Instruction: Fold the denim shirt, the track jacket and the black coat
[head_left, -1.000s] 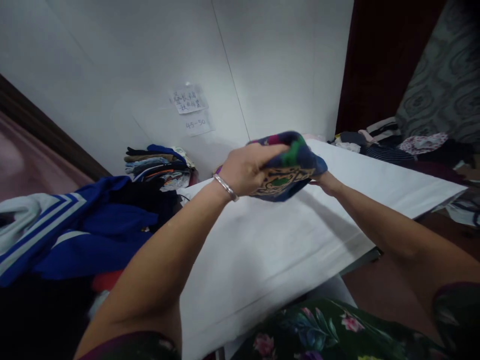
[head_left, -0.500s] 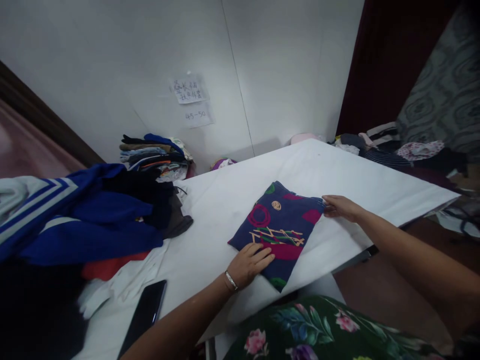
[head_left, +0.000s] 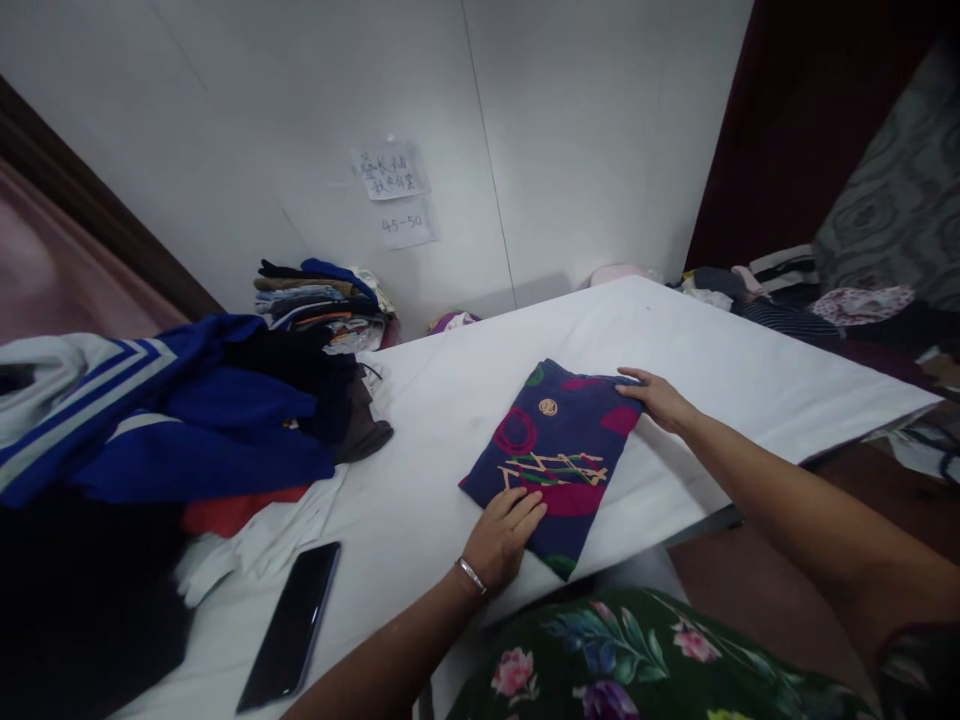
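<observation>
A folded navy garment (head_left: pixel 566 430) lies on the white-covered table (head_left: pixel 442 410), its front patterned with magenta and green shapes, a tan round badge and zigzag lines. My left hand (head_left: pixel 506 535), with a silver bracelet at the wrist, rests flat on the garment's near left part, fingers stretched out. At the far right corner of the cloth is my right hand (head_left: pixel 656 398). Its fingers reach over the top edge, extended and touching the fabric; the underside of that hand is hidden.
A black phone (head_left: pixel 292 625) lies at the front left. Beside it are heaped blue clothes (head_left: pixel 202 430) and white cloth (head_left: pixel 262 535). A stack of folded clothes (head_left: pixel 326 300) stands by the wall. More clothing (head_left: pixel 795 300) lies beyond the table's right side.
My right hand has shifted from gripping the garment's right corner to lying over its top edge, slightly left. My left hand stays on the cloth. The view has turned slightly left.
</observation>
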